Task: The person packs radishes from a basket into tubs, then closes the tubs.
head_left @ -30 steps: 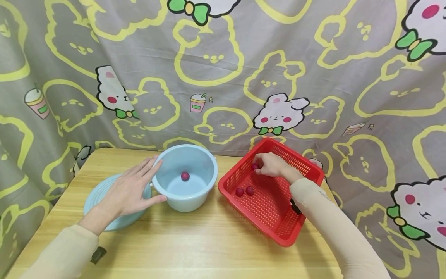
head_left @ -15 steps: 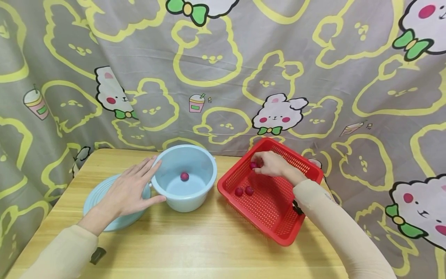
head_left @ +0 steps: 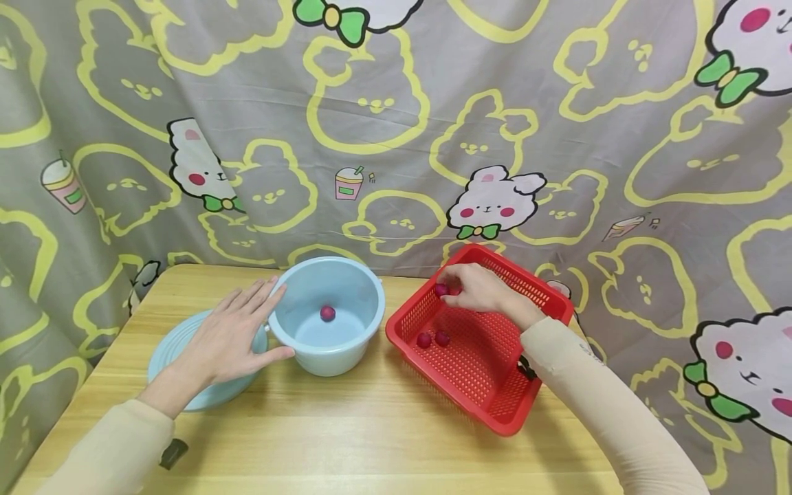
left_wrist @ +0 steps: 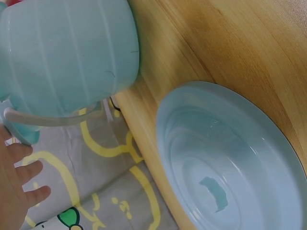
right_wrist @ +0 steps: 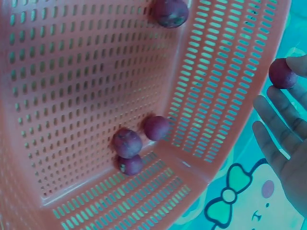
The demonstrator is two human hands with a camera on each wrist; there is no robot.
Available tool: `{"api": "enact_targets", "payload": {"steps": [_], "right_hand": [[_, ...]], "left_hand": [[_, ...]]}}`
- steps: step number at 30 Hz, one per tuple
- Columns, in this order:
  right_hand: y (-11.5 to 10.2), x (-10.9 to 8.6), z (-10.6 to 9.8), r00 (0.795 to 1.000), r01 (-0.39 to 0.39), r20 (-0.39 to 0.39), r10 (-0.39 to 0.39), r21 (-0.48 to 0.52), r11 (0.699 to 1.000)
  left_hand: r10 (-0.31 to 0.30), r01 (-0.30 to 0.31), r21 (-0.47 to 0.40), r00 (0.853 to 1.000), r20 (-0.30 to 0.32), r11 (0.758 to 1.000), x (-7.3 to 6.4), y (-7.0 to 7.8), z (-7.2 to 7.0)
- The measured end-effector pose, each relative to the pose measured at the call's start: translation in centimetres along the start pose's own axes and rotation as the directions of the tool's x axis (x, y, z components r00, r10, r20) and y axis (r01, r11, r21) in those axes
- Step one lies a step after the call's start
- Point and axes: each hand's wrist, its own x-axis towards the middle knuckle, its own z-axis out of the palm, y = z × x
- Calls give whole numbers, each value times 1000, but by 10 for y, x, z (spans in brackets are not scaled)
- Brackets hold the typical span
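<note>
My right hand (head_left: 478, 287) reaches into the red perforated basket (head_left: 510, 421) near its far left wall. In the right wrist view, its thumb and finger pinch a small dark-red ball (right_wrist: 282, 74), beyond the basket's edge. Another ball (head_left: 441, 290) shows at the fingertips in the head view, and two more balls (head_left: 423, 339) sit lower on the basket floor. My left hand (head_left: 232, 337) has its fingers straight, fingertips at the left rim of the light-blue bucket (head_left: 334, 361). One dark-red ball (head_left: 328, 313) lies inside the bucket.
A light-blue round lid (left_wrist: 240, 143) lies on the wooden table (head_left: 322, 440), partly under the left hand and forearm in the head view. The bucket's handle (left_wrist: 53, 119) hangs at its side. A grey patterned curtain (head_left: 390, 165) stands right behind the table.
My right hand has shifted slightly left and back inside the basket, and a second dark-red ball shows by its fingers. The left hand stays at the bucket's rim.
</note>
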Motion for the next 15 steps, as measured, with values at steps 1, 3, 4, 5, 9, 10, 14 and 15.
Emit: {"api": "enact_targets", "payload": {"steps": [1,3,4,5,9,10,14,15], "right_hand": [[-2,0,-1,1000,6,-3,-6,-3,1000],[-6,1,-2,1000,16,-10,-16,-6,1000],[-8,1,-3,1000,20,-12,-20,-5,1000],[-10,1,-3,1000,24,-14,-24,-4,1000],[-17,1,-6,999,39,-17,-39,2,999],[-19,1,-6,999,44,-17,-44,2,999],[-25,2,-8,997,74,-25,-74,8,997],[-27,2,-8,996,83,-26,-83,11,997]], "left_hand": [[1,-1,1,1000,-1,1000,0,0,0],[0,0,2,1000,-2,1000,0,0,1],[0,0,3,1000,-3,1000,0,0,1],[0,0,3,1000,-2,1000,0,0,1],[-1,1,4,1000,0,1000,0,0,1],[0,0,4,1000,0,1000,0,-1,1],[0,0,1,1000,4,1000,1,-1,1],[0,0,1,1000,5,1000,0,0,1]]}}
